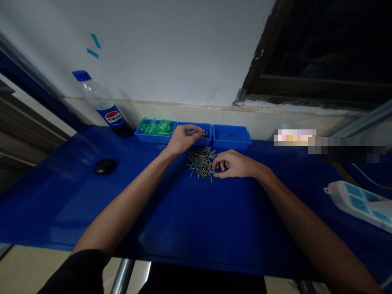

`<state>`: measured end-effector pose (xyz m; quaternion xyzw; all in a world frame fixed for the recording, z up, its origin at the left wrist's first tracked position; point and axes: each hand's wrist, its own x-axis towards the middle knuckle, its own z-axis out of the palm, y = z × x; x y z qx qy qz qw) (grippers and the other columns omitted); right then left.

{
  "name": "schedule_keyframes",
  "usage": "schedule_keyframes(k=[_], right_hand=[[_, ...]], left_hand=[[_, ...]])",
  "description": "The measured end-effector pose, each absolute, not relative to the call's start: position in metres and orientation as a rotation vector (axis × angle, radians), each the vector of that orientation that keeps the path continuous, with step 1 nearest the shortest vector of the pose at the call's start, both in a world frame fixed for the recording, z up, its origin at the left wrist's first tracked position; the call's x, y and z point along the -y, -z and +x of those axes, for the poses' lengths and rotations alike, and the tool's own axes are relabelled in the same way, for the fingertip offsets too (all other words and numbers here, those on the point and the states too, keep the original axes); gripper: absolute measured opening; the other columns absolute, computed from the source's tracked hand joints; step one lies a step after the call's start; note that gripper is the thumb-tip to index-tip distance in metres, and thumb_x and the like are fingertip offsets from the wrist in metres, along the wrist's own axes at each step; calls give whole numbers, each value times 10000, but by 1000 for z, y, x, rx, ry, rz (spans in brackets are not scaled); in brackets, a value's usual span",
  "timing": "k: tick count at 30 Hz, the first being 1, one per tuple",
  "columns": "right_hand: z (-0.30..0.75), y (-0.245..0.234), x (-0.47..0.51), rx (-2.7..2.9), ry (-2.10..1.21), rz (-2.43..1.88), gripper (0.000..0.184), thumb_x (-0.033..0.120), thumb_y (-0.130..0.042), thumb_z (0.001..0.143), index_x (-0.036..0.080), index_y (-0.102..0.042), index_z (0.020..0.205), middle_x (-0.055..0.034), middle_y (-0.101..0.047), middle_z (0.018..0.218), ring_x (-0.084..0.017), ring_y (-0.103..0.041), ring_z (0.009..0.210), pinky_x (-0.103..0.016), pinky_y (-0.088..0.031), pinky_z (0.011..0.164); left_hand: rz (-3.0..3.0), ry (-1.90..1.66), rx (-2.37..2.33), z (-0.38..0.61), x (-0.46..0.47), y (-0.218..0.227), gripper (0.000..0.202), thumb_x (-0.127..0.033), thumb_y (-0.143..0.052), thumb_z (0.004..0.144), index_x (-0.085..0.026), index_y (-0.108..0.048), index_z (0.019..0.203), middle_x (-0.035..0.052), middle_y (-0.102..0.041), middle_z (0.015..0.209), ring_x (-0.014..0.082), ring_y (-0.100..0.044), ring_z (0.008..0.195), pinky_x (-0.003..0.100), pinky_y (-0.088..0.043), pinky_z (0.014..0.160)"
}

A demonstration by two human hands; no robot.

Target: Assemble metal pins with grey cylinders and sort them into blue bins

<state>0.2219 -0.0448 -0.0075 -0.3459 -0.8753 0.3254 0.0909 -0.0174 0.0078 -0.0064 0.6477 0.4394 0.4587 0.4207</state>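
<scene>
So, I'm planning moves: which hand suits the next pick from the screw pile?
Probably the right hand: its fingers are at the screw pile, while the left hand is over the middle blue bin.

- Grey piece [192, 131] in the left hand [183, 139]: too small to tell.
- Middle bin [204, 142]: partly hidden behind that hand.
- Screws [199, 164]: partly covered by the right hand [234, 164].
- Power strip [357, 200]: cut off at right edge.
- Patch [295, 137] at right: blurred into squares.
</scene>
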Motion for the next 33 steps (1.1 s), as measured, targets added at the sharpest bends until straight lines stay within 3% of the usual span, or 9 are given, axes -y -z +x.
schedule_keyframes(k=[5, 14, 25, 33], right_hand=[[224, 12, 42, 2608, -908, -1005, 142, 327, -729, 855, 210, -806, 882, -46, -753, 835, -166, -631, 681, -321, -476, 679], [235, 10, 37, 2649, -811, -1178, 93, 229, -744, 765, 189, -793, 832, -46, -737, 771, -173, -635, 675, -333, -473, 673], [238, 2, 41, 2184, -1162, -1162, 169, 339, -813, 741, 203, -747, 817, -55, -775, 799, -210, -735, 760, -378, -587, 752], [234, 3, 37, 1912, -915, -1045, 251, 380, -874, 713, 225, -698, 803, -27, -725, 844, -190, -670, 778, -392, -561, 791]], left_hand=[[1646, -1063, -1013, -13, -4, 3, 189, -275, -723, 839, -125, -775, 943, 115, -800, 985, 204, -765, 890, 376, -631, 878], [1792, -996, -965, -13, -2, 2, 208, -280, -683, 844, -130, -779, 952, 112, -797, 924, 197, -761, 840, 327, -610, 778], [1814, -947, -926, -13, -2, 1, 215, -275, -670, 828, -142, -782, 954, 108, -801, 950, 191, -762, 851, 322, -613, 793], [1863, -847, -864, -8, 5, -3, 218, -299, -695, 836, -149, -788, 963, 92, -803, 915, 167, -752, 818, 292, -604, 793]])
